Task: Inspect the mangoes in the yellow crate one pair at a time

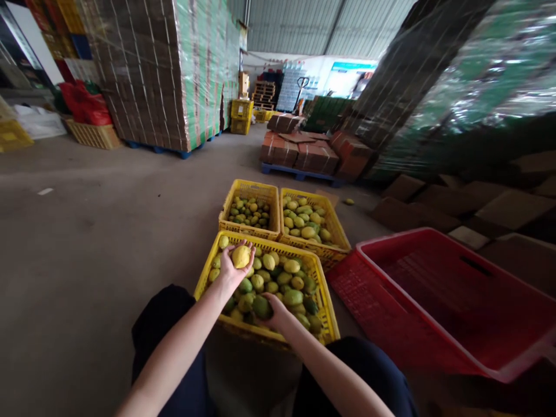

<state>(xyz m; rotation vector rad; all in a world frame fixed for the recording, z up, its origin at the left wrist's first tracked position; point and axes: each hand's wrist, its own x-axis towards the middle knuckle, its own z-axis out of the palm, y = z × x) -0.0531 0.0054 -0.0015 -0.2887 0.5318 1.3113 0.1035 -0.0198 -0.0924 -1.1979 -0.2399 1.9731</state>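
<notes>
My left hand point(229, 267) is closed round a yellow lemon point(241, 256), held above the left side of the near yellow crate point(330, 315). Lower and to the right, my right hand point(278, 313) grips a dark green lemon point(262, 307) at the near side of the same crate. Yellow and green lemons point(284, 278) fill much of this crate around both hands. Beyond it stand two more yellow crates: the left one point(226, 217) holds smaller, darker fruit point(249, 211), the right one point(341, 231) larger yellow-green lemons point(306, 217).
A large red crate point(373, 289) stands at the right. Flattened cardboard boxes point(434, 202) lie behind it. Strapped cartons point(299, 152) rest on a blue pallet point(299, 172) farther back. Wrapped stacks point(143, 69) rise at the left. One lemon point(348, 201) lies on the floor.
</notes>
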